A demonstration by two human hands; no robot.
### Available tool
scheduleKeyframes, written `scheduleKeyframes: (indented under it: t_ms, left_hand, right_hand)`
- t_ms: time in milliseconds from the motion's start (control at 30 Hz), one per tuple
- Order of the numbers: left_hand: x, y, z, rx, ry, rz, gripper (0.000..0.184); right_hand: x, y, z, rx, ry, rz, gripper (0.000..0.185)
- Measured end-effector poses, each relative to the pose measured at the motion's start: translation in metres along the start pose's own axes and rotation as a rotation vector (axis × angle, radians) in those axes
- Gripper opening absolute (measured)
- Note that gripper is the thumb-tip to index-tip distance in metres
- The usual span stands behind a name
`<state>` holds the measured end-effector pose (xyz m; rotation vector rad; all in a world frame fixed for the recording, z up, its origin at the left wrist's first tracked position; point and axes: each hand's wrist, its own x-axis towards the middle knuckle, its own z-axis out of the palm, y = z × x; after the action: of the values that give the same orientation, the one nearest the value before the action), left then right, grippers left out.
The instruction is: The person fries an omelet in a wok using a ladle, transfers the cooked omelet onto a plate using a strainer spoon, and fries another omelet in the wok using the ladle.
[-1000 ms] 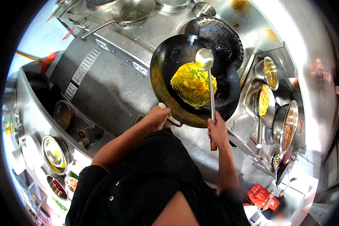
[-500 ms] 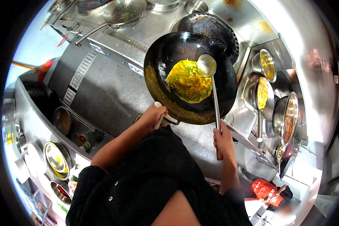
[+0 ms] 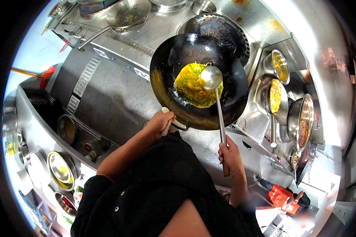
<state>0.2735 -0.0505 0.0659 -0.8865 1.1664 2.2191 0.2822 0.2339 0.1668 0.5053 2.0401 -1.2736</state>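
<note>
Before you, a blackened wok [image 3: 201, 47] is facing up, a pale cloth [image 3: 167, 128] bunching at the looped handle [image 3: 181, 127] on its near-left rim. A yellow, green-flecked omelette [image 3: 189, 87] is lying mid-wok, while your steel ladle [image 3: 220, 114] is slanting across the near rim, its bowl overlapping the omelette's right side.

Round white plates [image 3: 39, 169] are stacked on the silver steel worktop [image 3: 39, 130]; near the plates, a round steel bowl [image 3: 60, 205] holding red food [image 3: 66, 200] is placed.
</note>
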Motion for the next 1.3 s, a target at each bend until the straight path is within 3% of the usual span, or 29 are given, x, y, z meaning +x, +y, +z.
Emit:
scheduleKeyframes:
  t_ms: [367, 467, 867, 1133, 1200, 1233, 1300]
  left_hand:
    - [-0.009, 0.01, 0.004, 0.017, 0.01, -0.046, 0.024]
    - [-0.015, 0.016, 0.007, 0.047, 0.03, -0.047, 0.023]
    - [-0.002, 0.002, -0.002, 0.0, -0.025, -0.03, 0.025]
    - [-0.008, 0.008, 0.0, 0.032, -0.029, -0.052, 0.026]
    - [-0.017, 0.015, 0.007, 0.057, 0.014, -0.04, 0.027]
    - [-0.02, 0.017, 0.009, 0.07, 0.036, -0.033, 0.027]
    - [-0.014, 0.012, 0.005, 0.043, 0.002, -0.03, 0.028]
  right_hand:
    - [0.012, -0.01, 0.012, 0.061, -0.111, 0.009, 0.042]
    - [0.013, -0.015, 0.016, 0.082, -0.113, 0.005, 0.028]
    - [0.031, -0.031, 0.019, 0.285, -0.234, -0.002, 0.01]
    - [0.059, -0.048, 0.024, -0.001, -0.024, -0.184, 0.014]
    - [0.065, -0.044, 0.019, -0.091, 0.042, -0.224, 0.02]
    - [0.067, -0.038, 0.015, -0.105, 0.074, -0.249, 0.035]
    - [0.065, -0.031, 0.01, -0.199, 0.163, -0.243, 0.042]
